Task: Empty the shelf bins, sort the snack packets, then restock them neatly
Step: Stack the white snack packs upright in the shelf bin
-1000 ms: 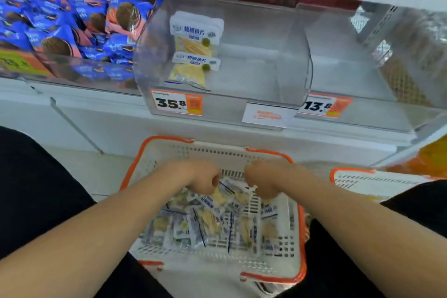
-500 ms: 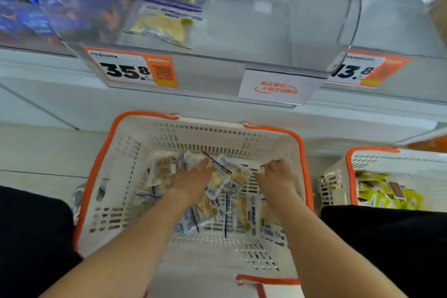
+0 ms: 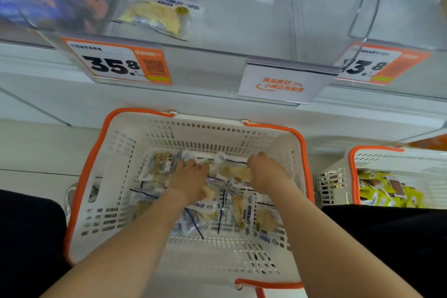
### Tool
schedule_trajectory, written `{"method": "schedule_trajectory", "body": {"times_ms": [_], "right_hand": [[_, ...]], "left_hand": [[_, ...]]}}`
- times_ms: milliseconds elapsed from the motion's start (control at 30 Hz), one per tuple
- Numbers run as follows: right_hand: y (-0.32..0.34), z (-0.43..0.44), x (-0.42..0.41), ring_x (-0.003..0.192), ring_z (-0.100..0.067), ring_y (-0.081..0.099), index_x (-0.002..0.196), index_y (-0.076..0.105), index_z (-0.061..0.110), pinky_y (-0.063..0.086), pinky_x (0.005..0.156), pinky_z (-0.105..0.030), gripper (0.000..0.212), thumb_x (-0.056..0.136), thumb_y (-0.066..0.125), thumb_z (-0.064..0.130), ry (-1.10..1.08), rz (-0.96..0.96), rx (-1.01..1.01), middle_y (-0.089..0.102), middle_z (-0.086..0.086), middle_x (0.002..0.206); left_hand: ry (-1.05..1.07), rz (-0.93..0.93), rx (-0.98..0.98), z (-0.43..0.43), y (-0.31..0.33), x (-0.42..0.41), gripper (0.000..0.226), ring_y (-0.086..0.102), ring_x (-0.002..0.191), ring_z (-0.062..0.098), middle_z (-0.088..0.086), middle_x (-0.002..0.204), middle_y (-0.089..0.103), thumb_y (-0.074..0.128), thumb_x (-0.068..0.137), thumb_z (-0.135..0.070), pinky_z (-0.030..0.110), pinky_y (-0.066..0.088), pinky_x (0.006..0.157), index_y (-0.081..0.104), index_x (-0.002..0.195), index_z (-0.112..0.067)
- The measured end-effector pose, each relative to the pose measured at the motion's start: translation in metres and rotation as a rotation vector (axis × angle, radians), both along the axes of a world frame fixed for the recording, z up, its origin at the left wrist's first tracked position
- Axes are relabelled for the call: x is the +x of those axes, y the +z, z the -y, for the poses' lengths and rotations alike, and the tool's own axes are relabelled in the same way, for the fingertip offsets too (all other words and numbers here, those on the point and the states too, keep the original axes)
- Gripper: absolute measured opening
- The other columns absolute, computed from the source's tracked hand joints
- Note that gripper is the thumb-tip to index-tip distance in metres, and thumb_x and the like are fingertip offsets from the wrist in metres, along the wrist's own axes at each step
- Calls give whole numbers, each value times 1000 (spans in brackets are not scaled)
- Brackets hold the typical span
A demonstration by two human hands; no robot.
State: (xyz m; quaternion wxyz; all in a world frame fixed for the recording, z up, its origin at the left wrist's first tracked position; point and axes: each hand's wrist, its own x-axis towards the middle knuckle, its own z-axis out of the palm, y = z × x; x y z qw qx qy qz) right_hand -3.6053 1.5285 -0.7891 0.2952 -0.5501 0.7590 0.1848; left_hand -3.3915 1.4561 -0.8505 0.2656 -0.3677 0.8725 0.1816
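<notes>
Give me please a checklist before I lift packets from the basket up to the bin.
1. The left hand and right hand touch the packets in the basket: ok.
2. Firm hold on a packet: cannot tell.
3. Room in the bin: ok; two shelved packets lie at its left.
4. Basket packets all one kind: cannot tell.
5. Yellow packets lie apart in the second basket: ok.

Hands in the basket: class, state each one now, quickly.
Left hand: fingers curled among packets; grip cannot be told.
Right hand: grips a snack packet.
</notes>
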Motion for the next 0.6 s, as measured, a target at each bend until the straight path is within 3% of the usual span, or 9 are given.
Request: {"method": "schedule_trajectory", "body": {"times_ms": [67,100,167,267,333,400,500,533,600], "right_hand": [[4,8,-5,97,-29,66,106,66,18,56,79,-38,21,86,66,13,-130,153,-43,64,-5,107],[8,11,-6,92,-27,67,100,66,20,57,75,-37,14,86,68,22,-169,183,-66,67,-3,101],[20,15,-7,82,-21,65,95,65,25,52,67,-34,24,86,69,46,-230,202,-115,69,1,94],[43,15,-4,83,-18,67,109,71,29,59,71,-36,55,74,61,71,-246,177,-186,72,7,98],[61,12,-1,81,-15,67,109,71,30,61,72,-35,51,73,63,64,-185,162,-181,72,8,94],[81,8,7,77,-10,63,103,70,29,54,65,-28,35,78,67,54,-114,227,-142,70,10,91],[102,6,21,76,-12,63,89,68,24,50,64,-27,20,82,71,43,-1,311,-148,71,5,89],[107,6,25,81,-15,63,93,68,24,50,69,-29,19,82,73,40,24,332,-182,71,4,93],[117,7,34,93,-16,62,116,61,28,51,77,-33,41,81,81,37,20,383,-265,66,6,106]], "left_hand": [[230,-232,82,2,6,6,21,63,88,25,5,96,69,58,104,-39,39,51,87,52,115,-22],[346,-327,134,4,10,8,13,62,73,23,4,84,67,56,107,-34,35,49,70,54,107,-22],[499,-430,172,11,24,18,13,58,63,21,2,74,64,53,109,-30,33,40,57,59,101,-21],[567,-452,99,24,54,33,30,55,63,19,-5,68,57,50,110,-34,30,34,54,57,81,-29],[621,-439,74,31,76,40,39,54,64,19,-7,65,53,52,109,-32,29,32,55,50,71,-29],[629,-397,111,37,94,46,42,58,68,27,-3,63,52,53,108,-28,30,33,56,50,66,-26],[680,-418,314,43,131,50,25,63,70,28,0,71,58,54,108,-22,29,48,56,68,88,-21],[713,-423,420,44,144,49,20,63,72,24,3,80,62,53,107,-18,28,51,55,72,100,-20],[756,-420,620,43,166,49,21,65,84,23,6,98,68,53,106,-13,29,56,60,72,114,-19]]}}
